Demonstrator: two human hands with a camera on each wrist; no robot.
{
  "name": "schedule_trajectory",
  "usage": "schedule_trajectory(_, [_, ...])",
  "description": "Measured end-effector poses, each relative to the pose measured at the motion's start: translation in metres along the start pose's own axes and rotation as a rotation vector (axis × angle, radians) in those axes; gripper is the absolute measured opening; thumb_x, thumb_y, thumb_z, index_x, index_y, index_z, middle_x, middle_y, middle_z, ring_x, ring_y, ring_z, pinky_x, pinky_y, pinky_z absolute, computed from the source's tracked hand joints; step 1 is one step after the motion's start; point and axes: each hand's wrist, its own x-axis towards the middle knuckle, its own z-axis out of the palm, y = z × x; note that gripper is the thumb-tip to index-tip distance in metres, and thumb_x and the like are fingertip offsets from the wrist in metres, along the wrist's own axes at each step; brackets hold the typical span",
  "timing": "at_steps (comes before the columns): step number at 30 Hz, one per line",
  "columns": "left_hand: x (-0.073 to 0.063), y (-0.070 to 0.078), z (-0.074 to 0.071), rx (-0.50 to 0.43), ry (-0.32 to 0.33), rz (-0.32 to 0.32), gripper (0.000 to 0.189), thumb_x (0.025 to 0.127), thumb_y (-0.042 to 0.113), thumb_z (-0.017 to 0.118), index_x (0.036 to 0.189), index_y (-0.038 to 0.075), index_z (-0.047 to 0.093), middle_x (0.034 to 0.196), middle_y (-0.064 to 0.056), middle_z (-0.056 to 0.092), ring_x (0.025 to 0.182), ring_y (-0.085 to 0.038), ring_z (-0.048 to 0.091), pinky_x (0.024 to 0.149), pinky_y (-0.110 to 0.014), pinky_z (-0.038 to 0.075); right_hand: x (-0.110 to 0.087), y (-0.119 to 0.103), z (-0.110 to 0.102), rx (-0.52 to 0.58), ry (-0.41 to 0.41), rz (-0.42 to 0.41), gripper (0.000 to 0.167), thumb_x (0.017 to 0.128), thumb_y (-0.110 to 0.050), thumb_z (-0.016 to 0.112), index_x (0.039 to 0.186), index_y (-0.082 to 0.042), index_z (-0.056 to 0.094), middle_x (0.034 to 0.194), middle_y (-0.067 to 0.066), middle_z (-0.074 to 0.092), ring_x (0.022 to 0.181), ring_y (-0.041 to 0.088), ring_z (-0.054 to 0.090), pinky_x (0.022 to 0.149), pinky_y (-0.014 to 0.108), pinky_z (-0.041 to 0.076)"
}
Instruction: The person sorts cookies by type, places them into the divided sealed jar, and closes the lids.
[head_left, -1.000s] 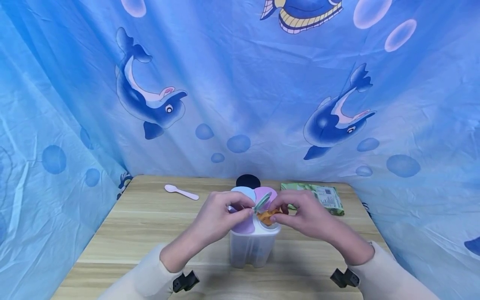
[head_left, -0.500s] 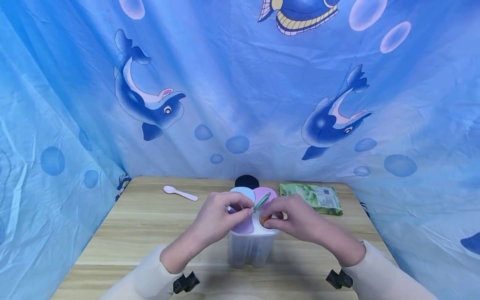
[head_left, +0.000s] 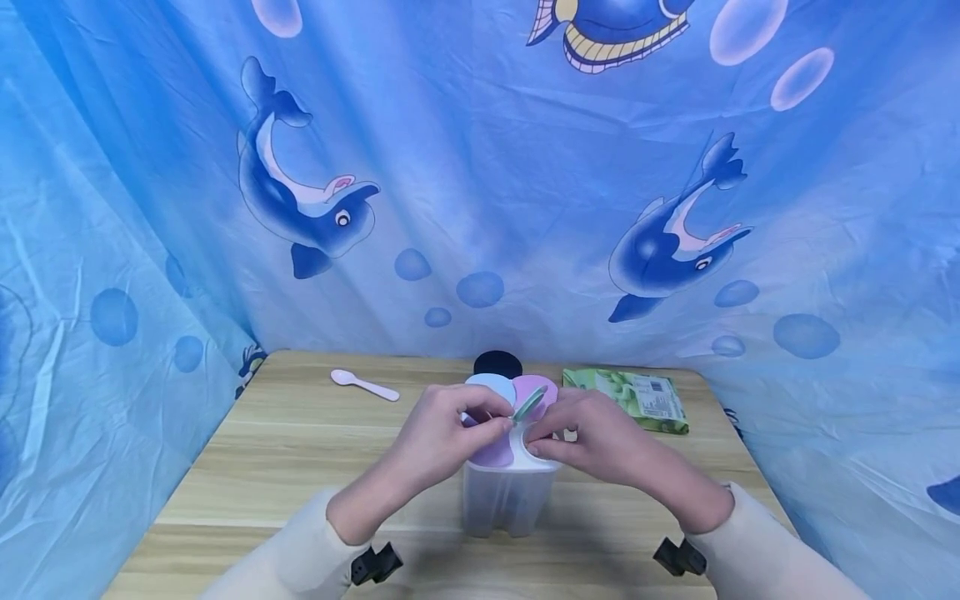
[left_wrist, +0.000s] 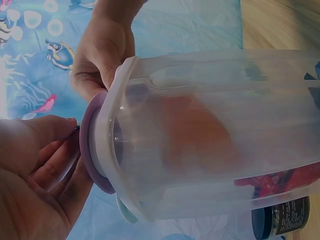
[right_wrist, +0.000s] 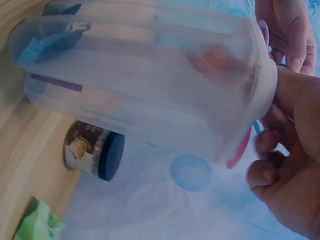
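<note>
A clear plastic storage box stands upright, its white top fitted with blue, pink, purple and green flip lids. My left hand pinches the raised green flip lid. At the round opening beside it is my right hand, its thumb and fingertips down at the hole and partly hidden. Inside the box, the left wrist view catches a blurred orange thing below the top; whether my right fingertips still touch it is hidden. A red packet and a blue one show low in the box.
A pink spoon lies at the left on the wooden table. Behind the box stands a jar with a black lid. A green bag lies at the right rear. A blue sea-print curtain hangs behind.
The crumpled orange thing has gone from above the opening down into the box, with my right fingers following it to the hole. My left hand keeps its pinch on the green flip lid.
</note>
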Motion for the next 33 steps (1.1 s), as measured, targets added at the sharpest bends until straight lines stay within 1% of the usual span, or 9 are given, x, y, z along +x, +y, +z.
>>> schedule_trajectory(4, [0.0,0.0,-0.001,0.001,0.001,-0.004,0.008,0.087,0.01,0.08,0.092,0.015,0.08,0.082,0.009,0.074,0.075,-0.002,0.068,0.067,-0.028,0.06,0.001,-0.001,-0.003,0.006,-0.007,0.002,0.005,0.09,-0.022,0.081,0.092,-0.026,0.081,0.085,-0.02,0.071,0.076,0.002,0.059,0.065,0.021,0.05])
schedule_trajectory(8, [0.0,0.0,0.0,0.0,-0.004,-0.003,0.008,0.087,0.01,0.08,0.091,0.017,0.08,0.082,0.01,0.074,0.075,-0.002,0.068,0.066,-0.027,0.06,0.002,-0.002,-0.015,0.095,0.027,0.029,0.004,0.092,-0.022,0.079,0.094,-0.026,0.079,0.085,-0.02,0.069,0.069,0.002,0.055,0.058,0.023,0.048])
schedule_trajectory(11, [0.0,0.0,-0.001,0.003,-0.006,-0.004,0.008,0.087,0.01,0.08,0.092,0.016,0.08,0.083,0.01,0.075,0.076,-0.002,0.068,0.068,-0.026,0.06,0.004,0.0,-0.029,0.119,0.074,0.066,0.005,0.093,-0.021,0.077,0.097,-0.024,0.079,0.083,-0.018,0.068,0.064,0.005,0.052,0.054,0.024,0.044])
schedule_trajectory(13, [0.001,0.0,-0.001,0.005,-0.005,-0.008,0.008,0.087,0.01,0.08,0.092,0.016,0.08,0.083,0.01,0.075,0.076,-0.002,0.068,0.069,-0.026,0.06,0.005,0.002,-0.036,0.131,0.106,0.09,0.007,0.094,-0.019,0.076,0.099,-0.024,0.079,0.082,-0.016,0.067,0.066,0.008,0.053,0.055,0.025,0.044])
schedule_trajectory(16, [0.001,0.0,-0.002,0.008,-0.003,-0.01,0.008,0.087,0.01,0.08,0.093,0.015,0.081,0.083,0.01,0.075,0.076,-0.002,0.068,0.07,-0.028,0.06,0.009,0.007,-0.042,0.162,0.134,0.116,0.011,0.095,-0.015,0.074,0.103,-0.021,0.078,0.087,-0.011,0.069,0.074,0.01,0.058,0.061,0.026,0.048])
schedule_trajectory(22, [0.002,0.001,-0.002,0.009,-0.008,0.003,0.008,0.087,0.01,0.079,0.093,0.015,0.081,0.085,0.009,0.076,0.077,-0.002,0.069,0.072,-0.029,0.061,0.014,0.02,-0.039,0.224,0.118,0.144,0.013,0.096,-0.013,0.073,0.108,-0.015,0.078,0.098,-0.008,0.072,0.084,0.012,0.061,0.069,0.027,0.051])
schedule_trajectory(28, [0.0,0.002,0.0,0.006,0.0,-0.004,0.008,0.088,0.011,0.08,0.094,0.016,0.08,0.088,0.01,0.076,0.08,-0.003,0.069,0.072,-0.026,0.06,0.014,0.03,-0.03,0.299,0.093,0.099,0.014,0.097,-0.007,0.07,0.108,-0.011,0.078,0.103,-0.004,0.074,0.086,0.014,0.063,0.069,0.028,0.053])
schedule_trajectory(31, [-0.004,-0.001,-0.002,0.022,0.025,0.001,0.011,0.087,0.015,0.081,0.098,0.017,0.08,0.095,0.011,0.075,0.087,-0.007,0.069,0.076,-0.028,0.06,0.012,0.031,-0.029,0.313,0.086,0.086,0.016,0.097,-0.006,0.07,0.109,-0.01,0.079,0.102,-0.004,0.074,0.084,0.014,0.062,0.069,0.028,0.053])
schedule_trajectory(33, [-0.006,-0.005,-0.004,0.031,0.044,0.001,0.019,0.086,0.018,0.082,0.105,0.016,0.078,0.105,0.012,0.073,0.097,-0.01,0.069,0.083,-0.034,0.059,0.01,0.03,-0.029,0.318,0.08,0.085,0.016,0.097,-0.006,0.069,0.11,-0.01,0.079,0.102,-0.004,0.073,0.084,0.014,0.062,0.068,0.028,0.054])
